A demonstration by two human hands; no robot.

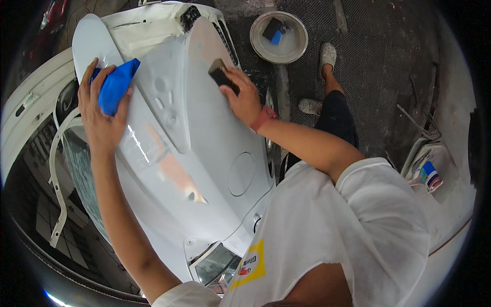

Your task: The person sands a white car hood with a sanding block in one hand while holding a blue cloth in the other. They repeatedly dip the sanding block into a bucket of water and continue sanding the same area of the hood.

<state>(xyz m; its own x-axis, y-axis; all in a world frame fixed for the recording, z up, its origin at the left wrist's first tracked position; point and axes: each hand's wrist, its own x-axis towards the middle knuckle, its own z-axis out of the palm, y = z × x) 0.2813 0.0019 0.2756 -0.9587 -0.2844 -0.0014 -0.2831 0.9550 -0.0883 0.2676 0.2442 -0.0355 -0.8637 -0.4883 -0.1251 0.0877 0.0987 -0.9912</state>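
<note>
My left hand (pixel 105 115) is closed around a bunched blue cloth (pixel 113 89), which rests against the pale grey car body panel (pixel 215 148). Farther right, my right hand (pixel 243 94) grips a dark sanding block (pixel 223 77). The block lies on the curved far part of the same panel, over a patch of slightly pinkish surface. Bare reddish patches (pixel 176 174) show through the grey coat nearer to me. A red band circles my right wrist.
A round basin (pixel 279 37) of cloudy water at the far right holds a dark block and a blue piece. Clogs (pixel 328 55) stand on the dark textured floor. A side mirror (pixel 217 263) sits near me. A white container (pixel 433 166) with a blue-and-red item lies at right.
</note>
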